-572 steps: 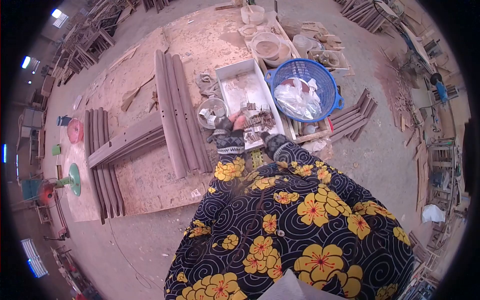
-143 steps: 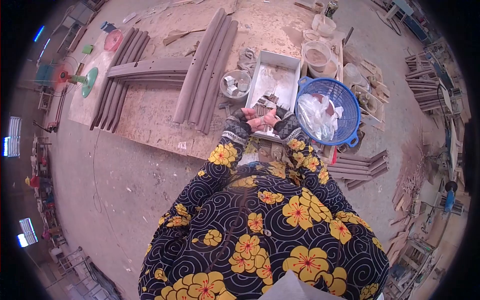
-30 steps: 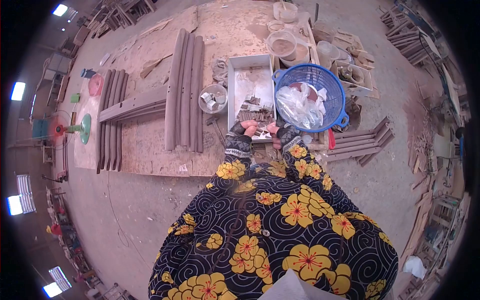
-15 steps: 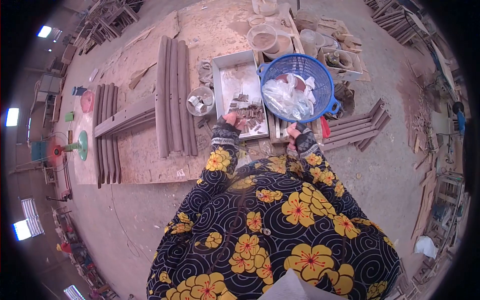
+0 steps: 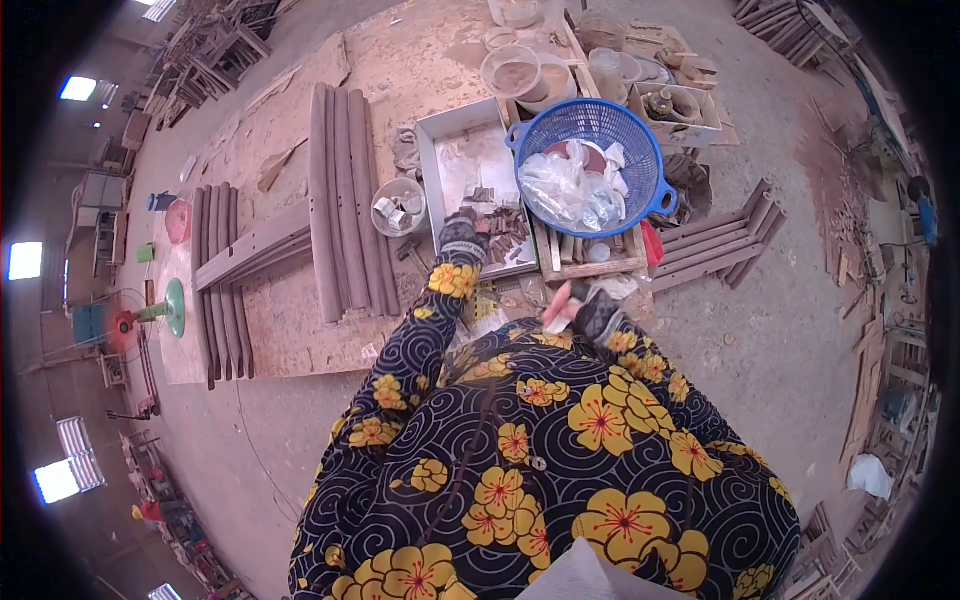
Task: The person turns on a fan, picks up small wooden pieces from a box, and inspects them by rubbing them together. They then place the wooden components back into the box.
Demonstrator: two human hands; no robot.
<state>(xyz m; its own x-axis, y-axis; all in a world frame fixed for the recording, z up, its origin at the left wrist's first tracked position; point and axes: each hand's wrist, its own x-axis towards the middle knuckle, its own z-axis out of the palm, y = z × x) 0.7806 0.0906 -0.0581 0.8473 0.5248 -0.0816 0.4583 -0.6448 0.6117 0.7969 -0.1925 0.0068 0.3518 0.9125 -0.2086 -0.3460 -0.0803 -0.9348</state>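
My left hand [image 5: 464, 228], in a dark patterned fingerless glove, reaches over the near part of a white tray [image 5: 432, 165]. Its fingers point down beside a heap of small brown wooden pieces [image 5: 512, 222], and the glove mostly hides them. Close to my body, my right hand [image 5: 564, 306] wears a matching glove. Its thumb and fingers are pressed together, with something small and whitish at the tips that I cannot make out. To the right of the tray sits a blue plastic basket [image 5: 652, 150] with clear plastic bags [image 5: 560, 188] inside.
Left of the tray stands a clear tub [image 5: 385, 221] with small whitish blocks. Long brown wooden bars [image 5: 345, 200] lie stacked on the workbench [image 5: 280, 345]. Plastic buckets [image 5: 512, 72] stand at the back. Angled wooden frames [image 5: 715, 245] are at right, a green fan [image 5: 175, 307] at far left.
My left hand has moved further into the tray, over the wooden pieces. My right hand has dropped from the basket's near edge toward my body.
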